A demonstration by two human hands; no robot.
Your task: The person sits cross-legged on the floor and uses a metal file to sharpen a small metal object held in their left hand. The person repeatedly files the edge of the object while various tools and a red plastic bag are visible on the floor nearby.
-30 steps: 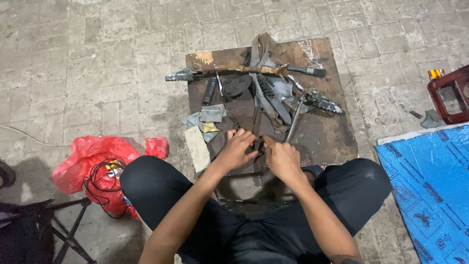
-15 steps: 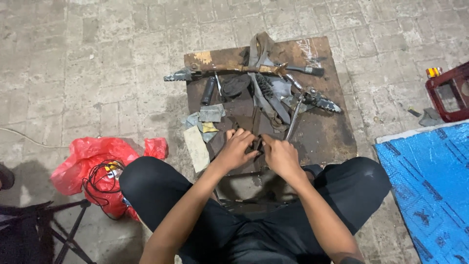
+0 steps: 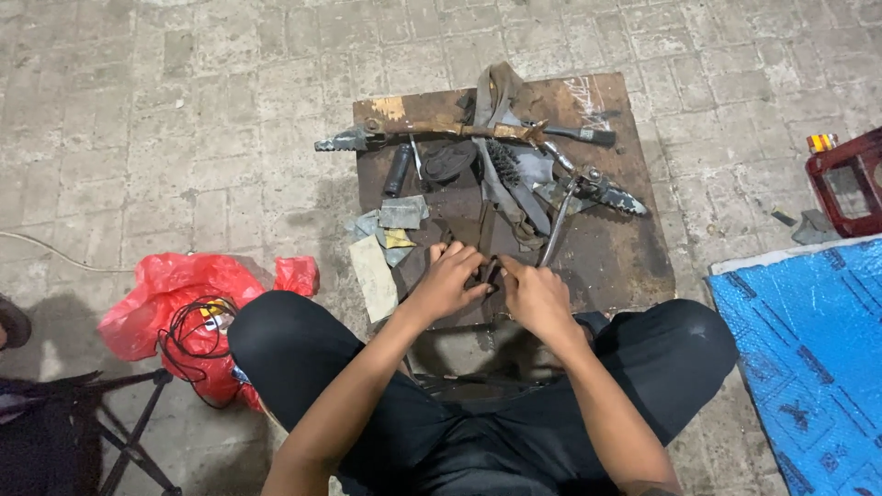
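Rusty brown board (image 3: 606,266) on grey paving (image 3: 184,119). Red plastic bag (image 3: 175,294) at left, patterned blue sheet (image 3: 808,358) at right. Trousers (image 3: 303,349) look black, perhaps.

A small dark part (image 3: 488,273) at frame centre is mostly hidden between the left hand (image 3: 447,280) and right hand (image 3: 536,296); its kind cannot be told. The red crate (image 3: 850,184) is cut off at the right edge.

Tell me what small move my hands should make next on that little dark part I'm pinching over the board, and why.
Probably keep both grips and tilt the small dark part up toward the camera. The left hand and right hand close around it from both sides over the near edge of the rusty board, and the fingers hide most of it, so its state cannot be judged.
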